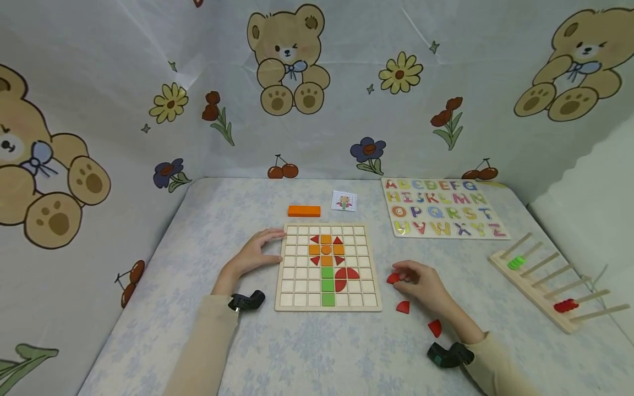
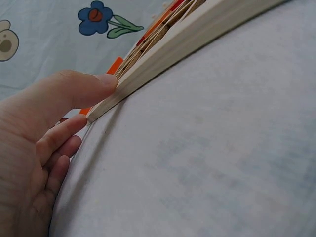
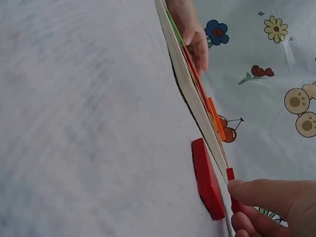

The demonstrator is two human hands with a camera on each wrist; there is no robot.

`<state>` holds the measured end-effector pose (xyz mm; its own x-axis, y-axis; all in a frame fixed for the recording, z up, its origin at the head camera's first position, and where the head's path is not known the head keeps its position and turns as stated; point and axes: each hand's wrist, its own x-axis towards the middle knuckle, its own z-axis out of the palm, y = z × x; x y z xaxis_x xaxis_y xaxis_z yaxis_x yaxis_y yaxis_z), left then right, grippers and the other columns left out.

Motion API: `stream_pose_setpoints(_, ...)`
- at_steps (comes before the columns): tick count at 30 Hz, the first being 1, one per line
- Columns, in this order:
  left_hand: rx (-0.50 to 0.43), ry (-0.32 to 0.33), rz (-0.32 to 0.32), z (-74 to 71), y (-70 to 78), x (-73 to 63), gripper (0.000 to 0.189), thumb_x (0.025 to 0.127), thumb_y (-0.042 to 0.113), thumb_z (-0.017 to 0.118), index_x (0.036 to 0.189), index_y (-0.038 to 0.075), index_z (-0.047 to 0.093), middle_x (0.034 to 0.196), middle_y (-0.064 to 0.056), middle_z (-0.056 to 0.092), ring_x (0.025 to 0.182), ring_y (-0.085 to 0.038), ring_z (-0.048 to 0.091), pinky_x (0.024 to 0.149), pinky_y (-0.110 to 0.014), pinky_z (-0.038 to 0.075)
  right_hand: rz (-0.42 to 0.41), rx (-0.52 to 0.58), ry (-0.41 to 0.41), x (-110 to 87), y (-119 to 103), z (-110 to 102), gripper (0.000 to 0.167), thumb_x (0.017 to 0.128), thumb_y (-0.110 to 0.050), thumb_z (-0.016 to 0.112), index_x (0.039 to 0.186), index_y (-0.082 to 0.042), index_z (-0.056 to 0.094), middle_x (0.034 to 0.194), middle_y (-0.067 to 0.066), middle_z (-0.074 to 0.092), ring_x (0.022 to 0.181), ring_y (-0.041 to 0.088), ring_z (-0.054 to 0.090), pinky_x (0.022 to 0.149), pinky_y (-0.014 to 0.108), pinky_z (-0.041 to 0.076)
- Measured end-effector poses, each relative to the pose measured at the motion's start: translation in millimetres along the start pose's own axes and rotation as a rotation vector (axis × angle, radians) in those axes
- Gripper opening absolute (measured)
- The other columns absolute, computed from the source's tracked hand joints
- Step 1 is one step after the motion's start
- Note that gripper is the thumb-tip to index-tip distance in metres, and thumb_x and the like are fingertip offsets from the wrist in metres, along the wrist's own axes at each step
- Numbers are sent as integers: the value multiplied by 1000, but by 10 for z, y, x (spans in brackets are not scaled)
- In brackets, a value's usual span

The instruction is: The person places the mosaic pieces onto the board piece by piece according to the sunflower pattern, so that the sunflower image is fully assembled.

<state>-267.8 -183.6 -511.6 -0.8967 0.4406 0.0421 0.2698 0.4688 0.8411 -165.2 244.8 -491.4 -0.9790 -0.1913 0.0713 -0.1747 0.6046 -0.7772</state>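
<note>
A wooden grid board (image 1: 297,298) lies mid-table. It carries orange squares around an orange disc (image 1: 326,249), small red triangles, a column of green squares (image 1: 328,286) and red quarter-circle pieces (image 1: 340,285). My left hand (image 1: 256,254) rests at the board's left edge, thumb and fingertips touching it with the fingers fairly straight. Right of the board, my right hand (image 1: 421,283) pinches a red quarter-circle piece (image 3: 230,174) between thumb and fingers. Two more red quarter-circle pieces, a nearer one (image 1: 435,328) and another (image 1: 403,307), lie on the table beside that hand.
Behind the board are an orange bar (image 1: 304,211) and a small pattern card (image 1: 344,201). An alphabet board (image 1: 446,212) stands at the back right. A wooden peg rack (image 1: 540,294) with green and red rings is at the right. Bear-printed cloth hangs behind the table.
</note>
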Motion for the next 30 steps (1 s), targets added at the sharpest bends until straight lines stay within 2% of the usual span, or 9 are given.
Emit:
stream_pose_setpoints(3, 9, 5, 0, -2, -6, 0, 63, 78, 25, 79, 136, 19, 54, 147, -6, 43, 142, -31, 29, 116, -57, 22, 11, 1, 31, 59, -94, 50, 36, 79, -6, 76, 113, -3, 66, 95, 9, 68, 78, 4, 57, 70, 18, 51)
stream_pose_setpoints(7, 25, 16, -12, -9, -9, -3, 64, 77, 25, 79, 136, 19, 54, 147, -5, 44, 142, -31, 29, 117, -57, 21, -45, 13, 36, 195, -353, 227, 35, 76, -5, 77, 110, 0, 67, 95, 11, 70, 78, 13, 60, 72, 25, 54)
stream_pose_setpoints(11, 31, 19, -20, -13, -5, -5, 64, 77, 25, 80, 136, 19, 54, 148, -5, 44, 143, -31, 28, 117, -57, 19, -105, 61, -19, 333, -660, 511, 33, 77, -2, 76, 108, 3, 67, 97, 14, 70, 79, 20, 62, 72, 30, 55)
stream_pose_setpoints(17, 17, 2, -20, -2, 16, 12, 64, 78, 25, 79, 136, 19, 54, 149, -6, 41, 144, -32, 26, 117, -58, 20, -159, 87, -103, 525, -1037, 950, 29, 79, -6, 76, 106, 1, 68, 96, 13, 69, 81, 22, 60, 69, 24, 51)
stream_pose_setpoints(24, 1, 2, -14, 4, 15, 14, 63, 78, 21, 79, 135, 18, 54, 148, -5, 42, 142, -30, 29, 117, -56, 21, -177, 78, -167, 749, -1195, 1271, 29, 77, -1, 75, 105, 3, 68, 94, 13, 67, 79, 19, 57, 68, 19, 47)
stream_pose_setpoints(30, -5, 5, -21, -12, 9, 6, 63, 78, 22, 79, 135, 18, 54, 148, -5, 42, 143, -30, 28, 117, -57, 21, -183, 43, -192, 781, -1210, 1355, 29, 77, 0, 75, 105, 2, 68, 98, 12, 68, 80, 16, 54, 69, 19, 47)
